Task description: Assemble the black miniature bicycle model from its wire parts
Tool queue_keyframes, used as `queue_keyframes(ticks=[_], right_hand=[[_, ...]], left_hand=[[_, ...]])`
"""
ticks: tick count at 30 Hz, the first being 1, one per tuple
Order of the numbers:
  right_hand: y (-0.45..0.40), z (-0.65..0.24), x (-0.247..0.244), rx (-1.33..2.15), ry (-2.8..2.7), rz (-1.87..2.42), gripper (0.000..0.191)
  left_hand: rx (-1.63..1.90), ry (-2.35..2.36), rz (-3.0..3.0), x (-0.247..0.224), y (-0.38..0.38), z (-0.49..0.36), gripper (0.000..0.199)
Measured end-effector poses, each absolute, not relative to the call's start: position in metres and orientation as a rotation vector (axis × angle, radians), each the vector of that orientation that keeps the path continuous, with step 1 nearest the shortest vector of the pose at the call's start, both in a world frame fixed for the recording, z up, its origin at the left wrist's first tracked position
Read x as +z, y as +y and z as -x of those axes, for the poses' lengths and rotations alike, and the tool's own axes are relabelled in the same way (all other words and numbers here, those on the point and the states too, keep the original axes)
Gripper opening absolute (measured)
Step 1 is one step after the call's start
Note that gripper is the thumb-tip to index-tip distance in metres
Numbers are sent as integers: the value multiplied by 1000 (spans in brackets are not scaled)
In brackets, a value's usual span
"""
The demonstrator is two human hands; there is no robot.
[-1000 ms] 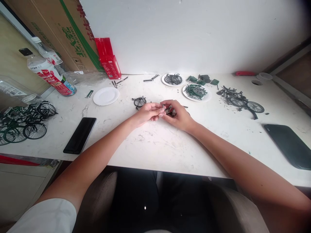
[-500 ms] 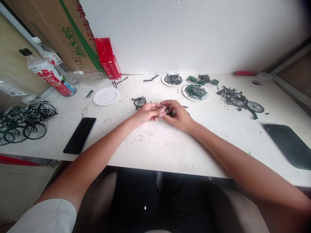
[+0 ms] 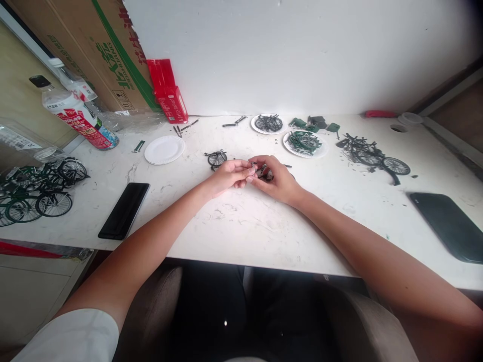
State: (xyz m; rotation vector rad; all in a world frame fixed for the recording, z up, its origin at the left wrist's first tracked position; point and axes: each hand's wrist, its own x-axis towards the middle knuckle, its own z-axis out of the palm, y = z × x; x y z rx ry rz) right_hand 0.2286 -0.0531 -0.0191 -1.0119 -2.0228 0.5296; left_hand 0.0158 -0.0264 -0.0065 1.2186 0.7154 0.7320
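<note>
Left hand: its thumb and fingers are pinching a small dark part, right of the red box and nearer the person, apparently steadying it.
Right hand: its fingers are curling around the part's other side, probably for fine control; whether they are clamping it, one cannot tell.
Wheeled piece: it is lying right of the red box, seemingly within easy reach.
Green parts: they are sitting well right of the red box, presumably grouped by kind.
</note>
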Motion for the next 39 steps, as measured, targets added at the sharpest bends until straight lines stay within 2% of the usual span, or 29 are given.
queue_keyframes(ticks=[39], right_hand=[[-55, -226, -15, 476, -2008, 1015, 58]], left_hand=[[748, 687, -1231, -8, -26, -15, 39]])
